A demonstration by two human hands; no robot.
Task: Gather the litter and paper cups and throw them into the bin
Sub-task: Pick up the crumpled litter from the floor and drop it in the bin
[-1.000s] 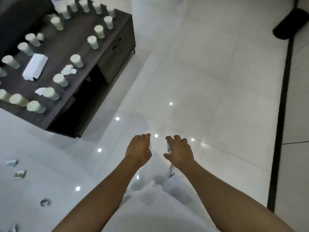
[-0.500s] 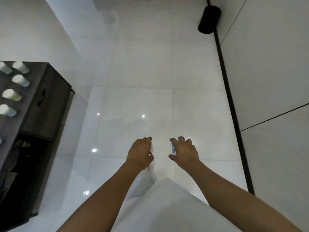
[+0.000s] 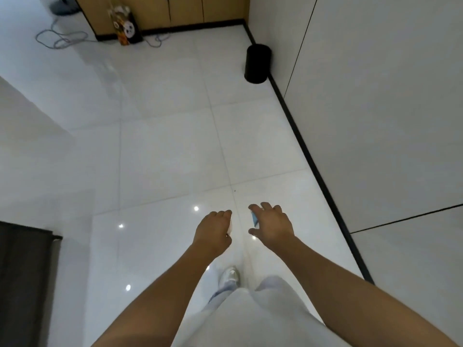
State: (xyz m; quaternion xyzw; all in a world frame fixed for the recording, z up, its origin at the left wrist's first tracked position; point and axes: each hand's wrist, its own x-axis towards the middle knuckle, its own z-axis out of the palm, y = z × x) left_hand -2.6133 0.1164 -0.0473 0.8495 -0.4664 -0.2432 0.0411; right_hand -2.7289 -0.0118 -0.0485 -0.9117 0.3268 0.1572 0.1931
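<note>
While well short of the black bin, right hand curled around a blue scrap; left hand curled, contents unclear.

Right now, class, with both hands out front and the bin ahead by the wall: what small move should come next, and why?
Probably keep walking toward the bin. The right hand holds a small blue scrap, and the left hand is curled round something pale that is mostly hidden. The bin stands well ahead on the floor against the wall, too far to drop anything in.
</note>
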